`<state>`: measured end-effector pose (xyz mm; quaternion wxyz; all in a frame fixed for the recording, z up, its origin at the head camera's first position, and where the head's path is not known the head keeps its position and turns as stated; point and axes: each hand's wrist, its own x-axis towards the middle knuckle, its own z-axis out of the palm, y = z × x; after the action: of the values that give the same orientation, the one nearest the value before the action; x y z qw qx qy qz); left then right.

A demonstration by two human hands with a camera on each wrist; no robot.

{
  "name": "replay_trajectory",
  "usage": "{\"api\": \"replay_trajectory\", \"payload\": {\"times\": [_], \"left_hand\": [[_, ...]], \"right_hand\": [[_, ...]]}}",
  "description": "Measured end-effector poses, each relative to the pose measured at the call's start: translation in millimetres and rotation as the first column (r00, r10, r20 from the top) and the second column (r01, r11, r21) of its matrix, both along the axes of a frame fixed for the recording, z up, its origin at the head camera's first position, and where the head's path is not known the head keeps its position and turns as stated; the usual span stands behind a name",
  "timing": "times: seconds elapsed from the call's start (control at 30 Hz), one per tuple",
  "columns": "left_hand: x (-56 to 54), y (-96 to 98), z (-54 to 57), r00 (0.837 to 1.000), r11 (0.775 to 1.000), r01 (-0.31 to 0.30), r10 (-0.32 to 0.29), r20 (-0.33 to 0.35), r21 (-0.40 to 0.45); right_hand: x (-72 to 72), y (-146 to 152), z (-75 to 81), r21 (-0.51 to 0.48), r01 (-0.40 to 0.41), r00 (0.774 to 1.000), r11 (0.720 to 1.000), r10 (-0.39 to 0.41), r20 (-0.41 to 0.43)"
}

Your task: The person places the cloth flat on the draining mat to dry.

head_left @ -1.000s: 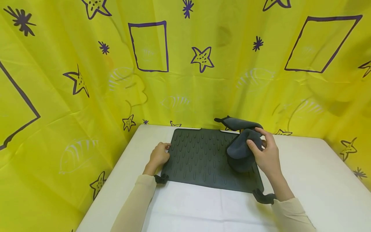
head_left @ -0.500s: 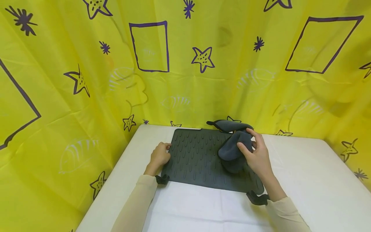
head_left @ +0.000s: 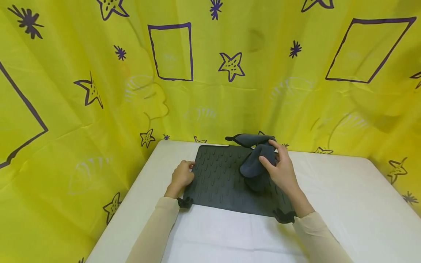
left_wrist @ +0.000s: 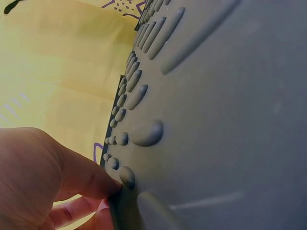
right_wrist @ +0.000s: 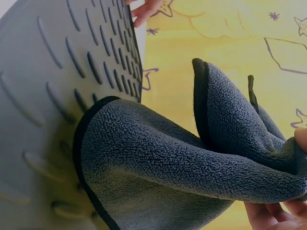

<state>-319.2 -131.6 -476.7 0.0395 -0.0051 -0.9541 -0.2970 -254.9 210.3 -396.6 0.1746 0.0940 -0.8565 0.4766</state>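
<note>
A dark grey rubber mat (head_left: 213, 182) with rows of raised oblong ridges lies on the white table. At its left edge, my left hand (head_left: 182, 177) pinches the rim; in the left wrist view the thumb (left_wrist: 91, 177) presses on top, fingers beneath. My right hand (head_left: 283, 170) grips a bunched blue-grey microfibre cloth (head_left: 254, 162) over the right half of the mat. The right wrist view shows the cloth (right_wrist: 158, 153) with black edging, its folds hanging against the ridged surface. A small dark loop sticks out from the cloth's upper end.
The white tabletop (head_left: 338, 190) extends around the mat on all sides. Right behind and to the left hangs a yellow curtain (head_left: 210, 95) printed with stars, frames and fish. Black straps (head_left: 284, 216) are on both wrists.
My right hand has carried the cloth leftward over the mat, from near its right edge toward the middle. The left hand keeps its grip on the mat's left edge.
</note>
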Motion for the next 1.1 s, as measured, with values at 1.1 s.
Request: {"api": "replay_trajectory", "payload": {"times": [1.1], "left_hand": [[-3.3, 0.9, -0.1, 1.0, 1.0, 0.003, -0.003, 0.019, -0.001]], "right_hand": [[-31.6, -45.6, -52.1, 0.116, -0.135, 0.965, 0.984, 0.104, 0.241]]}}
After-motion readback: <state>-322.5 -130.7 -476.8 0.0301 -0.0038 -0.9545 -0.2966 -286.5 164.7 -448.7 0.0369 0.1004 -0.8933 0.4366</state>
